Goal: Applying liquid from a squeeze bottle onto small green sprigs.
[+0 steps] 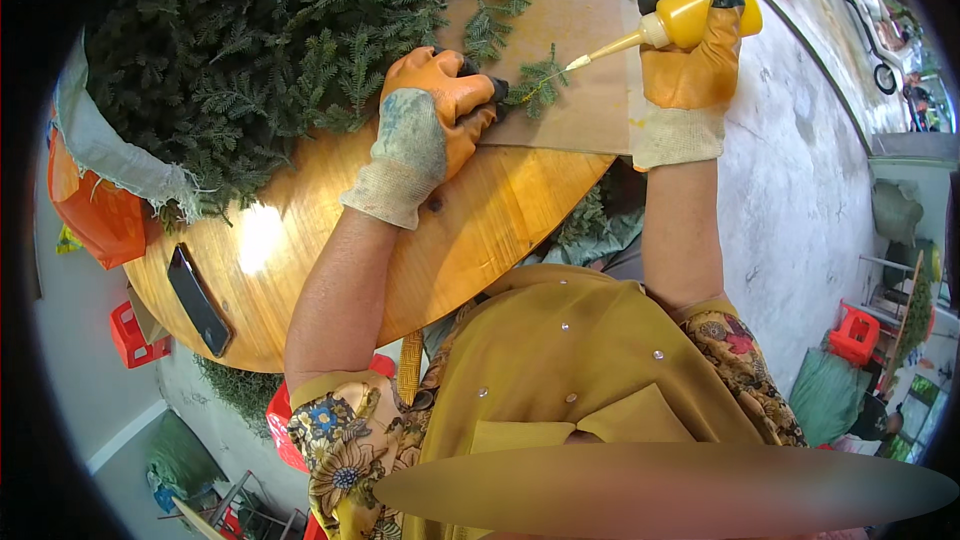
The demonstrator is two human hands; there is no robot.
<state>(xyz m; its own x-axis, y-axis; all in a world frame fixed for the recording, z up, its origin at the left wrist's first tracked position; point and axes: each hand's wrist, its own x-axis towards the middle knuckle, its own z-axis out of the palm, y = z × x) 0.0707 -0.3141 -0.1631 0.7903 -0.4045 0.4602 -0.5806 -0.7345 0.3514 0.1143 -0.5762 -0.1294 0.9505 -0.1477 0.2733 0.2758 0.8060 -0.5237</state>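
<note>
Both my hands wear orange-coated work gloves with dark fingertips and pale knit cuffs. My left hand (440,110) pinches the base of a small green conifer sprig (538,85) above a flat brown cardboard sheet (590,20). In my right hand (695,60) is a yellow squeeze bottle (695,12), tilted so its long nozzle points down and left. The nozzle tip meets or nearly touches the sprig; I cannot tell which. Further sprigs (490,32) lie on the cardboard's left part, beyond my left hand.
A large heap of conifer branches (260,40) covers the left of the round wooden table (460,230). A black phone (198,300) lies near the table's left edge, by an orange bag (95,200). Red stools (853,333) and green sacks (828,395) stand on the floor around.
</note>
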